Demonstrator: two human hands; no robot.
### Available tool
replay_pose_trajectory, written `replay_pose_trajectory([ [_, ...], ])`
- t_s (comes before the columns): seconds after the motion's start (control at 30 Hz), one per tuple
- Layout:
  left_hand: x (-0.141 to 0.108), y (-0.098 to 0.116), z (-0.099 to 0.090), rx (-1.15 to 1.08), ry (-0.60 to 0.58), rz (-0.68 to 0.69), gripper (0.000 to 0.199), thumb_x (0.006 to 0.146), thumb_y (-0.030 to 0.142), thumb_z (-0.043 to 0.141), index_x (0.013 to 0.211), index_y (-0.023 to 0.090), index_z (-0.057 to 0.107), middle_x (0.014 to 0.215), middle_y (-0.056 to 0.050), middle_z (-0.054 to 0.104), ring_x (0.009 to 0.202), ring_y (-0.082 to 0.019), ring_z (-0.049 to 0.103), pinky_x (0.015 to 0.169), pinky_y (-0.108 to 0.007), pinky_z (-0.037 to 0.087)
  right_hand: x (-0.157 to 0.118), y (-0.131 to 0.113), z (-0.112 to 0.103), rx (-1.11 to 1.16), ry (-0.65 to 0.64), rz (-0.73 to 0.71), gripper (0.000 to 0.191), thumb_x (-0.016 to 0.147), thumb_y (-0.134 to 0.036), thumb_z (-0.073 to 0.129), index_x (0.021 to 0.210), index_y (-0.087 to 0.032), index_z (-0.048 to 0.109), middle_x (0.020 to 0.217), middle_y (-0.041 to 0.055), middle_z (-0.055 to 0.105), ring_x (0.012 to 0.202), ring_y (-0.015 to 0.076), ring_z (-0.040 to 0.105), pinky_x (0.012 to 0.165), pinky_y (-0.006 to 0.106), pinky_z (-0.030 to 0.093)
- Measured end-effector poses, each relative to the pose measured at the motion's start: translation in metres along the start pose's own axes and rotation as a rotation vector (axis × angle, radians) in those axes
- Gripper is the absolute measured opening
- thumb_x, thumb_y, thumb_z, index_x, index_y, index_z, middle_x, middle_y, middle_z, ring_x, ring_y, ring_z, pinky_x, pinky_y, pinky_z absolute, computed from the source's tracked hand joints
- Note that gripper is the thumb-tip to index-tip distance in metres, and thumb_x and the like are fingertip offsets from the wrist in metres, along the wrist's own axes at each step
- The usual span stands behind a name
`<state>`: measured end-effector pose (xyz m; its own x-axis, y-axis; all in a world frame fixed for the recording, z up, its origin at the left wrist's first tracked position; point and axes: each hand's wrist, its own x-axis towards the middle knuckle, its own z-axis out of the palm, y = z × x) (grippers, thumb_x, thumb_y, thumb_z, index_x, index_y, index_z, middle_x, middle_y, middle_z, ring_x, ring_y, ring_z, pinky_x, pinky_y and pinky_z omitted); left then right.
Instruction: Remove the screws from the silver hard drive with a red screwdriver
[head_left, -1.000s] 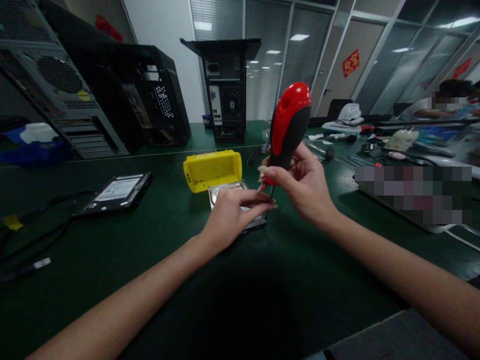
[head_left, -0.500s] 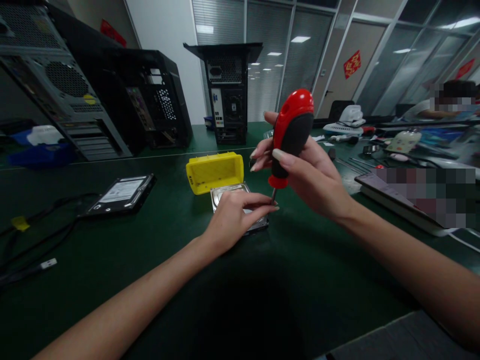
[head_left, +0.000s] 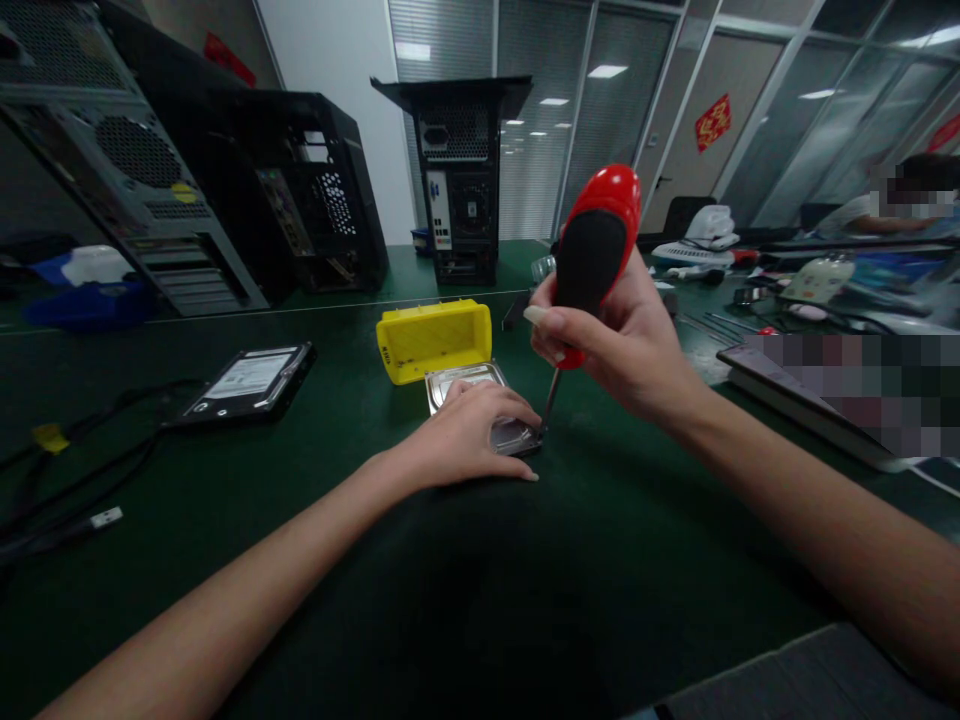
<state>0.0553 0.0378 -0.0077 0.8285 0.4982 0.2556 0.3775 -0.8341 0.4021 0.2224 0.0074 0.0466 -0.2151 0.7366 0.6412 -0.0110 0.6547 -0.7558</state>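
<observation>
My right hand (head_left: pixel 630 345) is wrapped round the red and black handle of a screwdriver (head_left: pixel 596 250). The screwdriver leans a little, and its tip meets the near right corner of a silver hard drive (head_left: pixel 517 436) on the green table. Over the drive lies my left hand (head_left: pixel 472 430), fingers apart, thumb along the near edge and fingertips close to the screwdriver's tip. Part of the drive is hidden under that hand. Just behind it a yellow bin (head_left: pixel 439 340) rests on its side, its open face towards me.
Another hard drive (head_left: pixel 251 383) lies at the left beside black cables (head_left: pixel 75 485). Computer cases (head_left: pixel 461 190) stand at the back and left. On the right are a thick book (head_left: pixel 810 405), thin tools (head_left: pixel 709 325) and, farther off, a person (head_left: pixel 862 218).
My left thumb and fingers have parted from the screwdriver shaft and now spread over the drive. The screwdriver leans more, and its tip has moved down to the drive's corner.
</observation>
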Motion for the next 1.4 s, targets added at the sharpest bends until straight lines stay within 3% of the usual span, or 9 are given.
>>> replay_pose_trajectory([
  [0.2, -0.001, 0.002, 0.006, 0.096, 0.010, 0.002, 0.025, 0.079, 0.039, 0.066, 0.100, 0.027, 0.064, 0.109, 0.000, 0.064, 0.106, -0.023, 0.053, 0.089, -0.039, 0.026, 0.001, -0.005, 0.001, 0.174, -0.041, 0.041, 0.024, 0.083, -0.040, 0.055, 0.097, -0.025, 0.044, 0.075, -0.0042, 0.049, 0.061, 0.0100, 0.051, 0.060, 0.028, 0.050],
  [0.27, -0.001, 0.003, 0.006, 0.109, 0.018, -0.007, 0.023, 0.080, 0.039, 0.065, 0.100, 0.027, 0.065, 0.109, 0.000, 0.064, 0.106, -0.023, 0.053, 0.088, -0.039, 0.026, 0.002, -0.005, 0.000, 0.138, -0.056, 0.048, 0.022, 0.084, -0.041, 0.054, 0.096, -0.025, 0.045, 0.077, -0.0035, 0.050, 0.064, 0.0103, 0.053, 0.063, 0.028, 0.051],
  [0.47, -0.001, 0.006, 0.006, 0.109, 0.039, -0.024, 0.020, 0.080, 0.036, 0.063, 0.097, 0.026, 0.065, 0.109, 0.000, 0.064, 0.106, -0.023, 0.053, 0.089, -0.040, 0.024, 0.006, -0.004, 0.000, -0.019, -0.059, -0.012, 0.031, 0.076, -0.033, 0.067, 0.096, -0.025, 0.045, 0.090, -0.0026, 0.056, 0.067, 0.0099, 0.058, 0.064, 0.028, 0.054],
  [0.6, 0.000, 0.009, 0.006, 0.103, 0.054, -0.025, 0.018, 0.080, 0.034, 0.062, 0.095, 0.025, 0.065, 0.108, 0.000, 0.066, 0.103, -0.023, 0.054, 0.089, -0.041, 0.024, 0.008, -0.005, 0.006, 0.000, -0.075, 0.044, 0.036, 0.075, -0.034, 0.068, 0.098, -0.025, 0.043, 0.077, -0.0041, 0.055, 0.056, 0.0088, 0.053, 0.052, 0.025, 0.050],
  [0.7, 0.000, 0.012, 0.007, 0.117, 0.070, -0.033, 0.017, 0.080, 0.034, 0.063, 0.092, 0.023, 0.066, 0.105, -0.001, 0.066, 0.102, -0.024, 0.055, 0.087, -0.040, 0.024, 0.008, -0.004, 0.007, 0.020, -0.039, 0.059, 0.033, 0.078, -0.040, 0.064, 0.100, -0.026, 0.044, 0.072, -0.0044, 0.050, 0.055, 0.0094, 0.049, 0.051, 0.025, 0.048],
  [0.87, 0.000, 0.015, 0.011, 0.136, 0.106, -0.063, 0.019, 0.081, 0.039, 0.063, 0.088, 0.023, 0.067, 0.101, -0.001, 0.068, 0.101, -0.024, 0.056, 0.086, -0.040, 0.025, 0.006, -0.004, 0.002, 0.066, -0.087, 0.072, 0.032, 0.087, -0.050, 0.045, 0.107, -0.026, 0.049, 0.076, -0.0019, 0.051, 0.060, 0.0111, 0.052, 0.061, 0.028, 0.050],
  [1.03, 0.001, 0.014, 0.015, 0.038, 0.138, -0.102, 0.016, 0.079, 0.038, 0.065, 0.084, 0.024, 0.069, 0.099, 0.000, 0.068, 0.099, -0.023, 0.057, 0.086, -0.040, 0.029, 0.003, -0.004, -0.001, 0.111, -0.015, 0.041, 0.028, 0.079, -0.041, 0.062, 0.100, -0.027, 0.049, 0.079, -0.0023, 0.056, 0.064, 0.0123, 0.055, 0.064, 0.030, 0.052],
  [1.17, 0.002, 0.012, 0.017, 0.007, 0.149, -0.138, 0.014, 0.075, 0.035, 0.069, 0.084, 0.024, 0.069, 0.100, 0.000, 0.067, 0.099, -0.023, 0.056, 0.087, -0.041, 0.029, 0.002, -0.003, 0.000, 0.140, 0.023, 0.051, 0.033, 0.075, -0.039, 0.067, 0.098, -0.029, 0.046, 0.073, -0.0047, 0.055, 0.056, 0.0113, 0.053, 0.057, 0.030, 0.050],
  [1.4, 0.001, 0.014, 0.017, 0.039, 0.105, -0.151, 0.017, 0.073, 0.031, 0.070, 0.089, 0.026, 0.069, 0.102, 0.000, 0.066, 0.104, -0.026, 0.053, 0.090, -0.047, 0.025, 0.003, -0.002, 0.001, 0.211, -0.033, 0.086, 0.032, 0.084, -0.053, 0.047, 0.103, -0.027, 0.047, 0.075, -0.0013, 0.049, 0.061, 0.0128, 0.051, 0.060, 0.032, 0.048],
])
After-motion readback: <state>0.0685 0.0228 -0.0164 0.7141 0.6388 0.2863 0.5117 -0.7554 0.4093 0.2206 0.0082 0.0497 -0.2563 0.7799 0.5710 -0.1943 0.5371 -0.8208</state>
